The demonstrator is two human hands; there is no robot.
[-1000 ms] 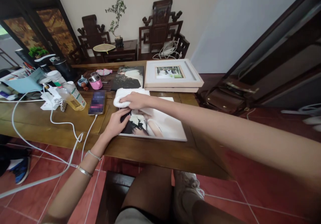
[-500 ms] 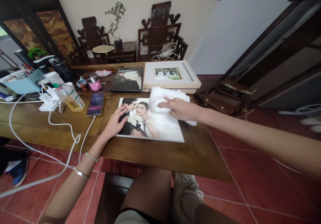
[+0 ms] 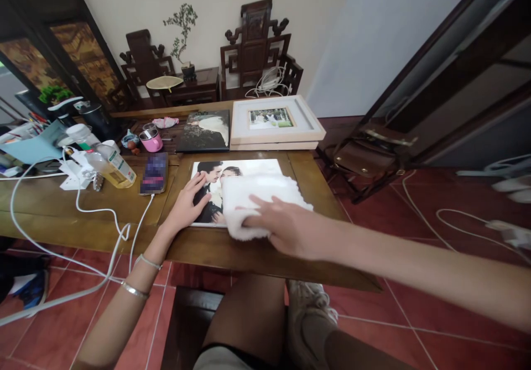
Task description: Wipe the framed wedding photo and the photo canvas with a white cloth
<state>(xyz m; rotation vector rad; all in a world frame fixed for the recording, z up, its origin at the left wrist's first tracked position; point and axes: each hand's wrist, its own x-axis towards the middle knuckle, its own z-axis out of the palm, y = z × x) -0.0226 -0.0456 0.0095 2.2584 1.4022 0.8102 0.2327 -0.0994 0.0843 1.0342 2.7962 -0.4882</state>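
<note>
A large wedding photo print [image 3: 215, 185] lies flat on the wooden table [image 3: 265, 254]. My left hand [image 3: 186, 205] rests flat on the print's left edge, fingers spread, holding it down. A white cloth [image 3: 257, 198] covers the print's right and lower part. My right hand [image 3: 286, 225] presses on the cloth at its near edge, fingers laid over it.
Behind the print are a dark photo print [image 3: 204, 130] and a white framed picture [image 3: 274, 124]. To the left lie a phone [image 3: 154, 172] on a cable, a bottle [image 3: 111, 168], a pink cup [image 3: 151, 139] and a power strip [image 3: 77, 173]. A brown bag [image 3: 365, 160] stands at the right.
My right hand swept the white cloth from the print's top left across to its right, then down to the near edge. My left hand stayed on the print's left side.
</note>
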